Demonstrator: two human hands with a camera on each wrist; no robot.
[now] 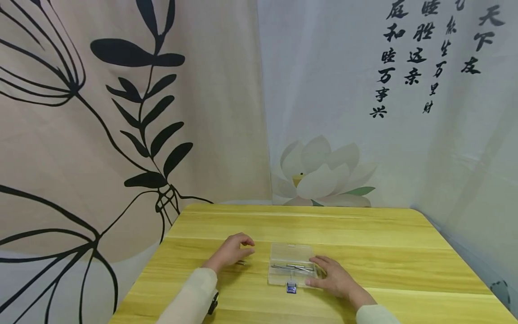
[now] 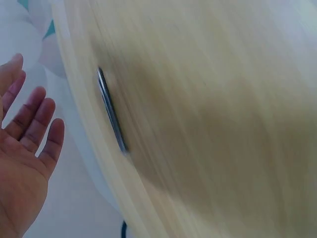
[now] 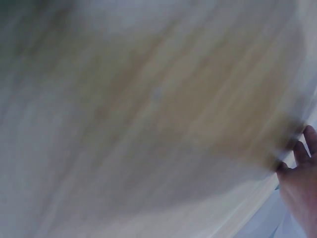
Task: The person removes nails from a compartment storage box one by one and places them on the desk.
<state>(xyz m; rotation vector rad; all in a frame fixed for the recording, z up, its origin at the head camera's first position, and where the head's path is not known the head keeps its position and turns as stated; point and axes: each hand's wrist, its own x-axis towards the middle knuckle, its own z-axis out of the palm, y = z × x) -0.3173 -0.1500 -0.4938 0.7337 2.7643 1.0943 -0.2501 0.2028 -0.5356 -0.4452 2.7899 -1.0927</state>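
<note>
A clear plastic box (image 1: 291, 254) lies on the table with its lid raised at the back. Several slim silvery metal rods (image 1: 297, 267) lie across its inside, and a small blue piece (image 1: 291, 288) sits at its front edge. My right hand (image 1: 333, 276) holds the box by its right side, thumb near the front corner and fingers farther back; the right wrist view is blurred. To the left of the box, my left hand (image 1: 232, 249) is above the table with fingers loosely bent and nothing in them. Near it, a slim dark metal rod (image 2: 113, 110) lies on the wood.
The wood-grain table (image 1: 384, 252) runs back to a printed cloth backdrop (image 1: 218, 112) with plants and writing. A black object (image 1: 213, 303) shows at the left sleeve.
</note>
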